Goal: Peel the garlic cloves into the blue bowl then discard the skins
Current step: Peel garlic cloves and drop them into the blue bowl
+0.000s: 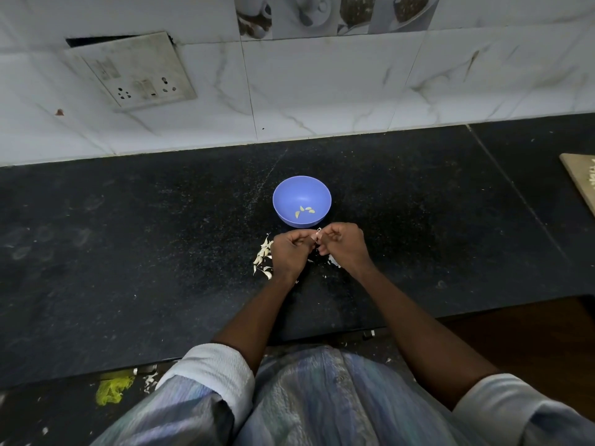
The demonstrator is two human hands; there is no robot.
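Where the fingers point(314, 241) of both hands meet, they pinch one small garlic clove point(318, 235) between them, left hand point(289, 252) and right hand point(343, 246) curled tight. It looks light, firm and slippery under papery skin, best nipped at its tip. At twelve o'clock sits the blue bowl point(286, 194); loose skins point(262, 255) litter the desk point(128, 252) at nine.

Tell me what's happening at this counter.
A person is peeling garlic. Both hands, left and right, pinch a small clove between them just in front of the blue bowl. A few peeled cloves lie in the bowl. Skins litter the counter under the hands.
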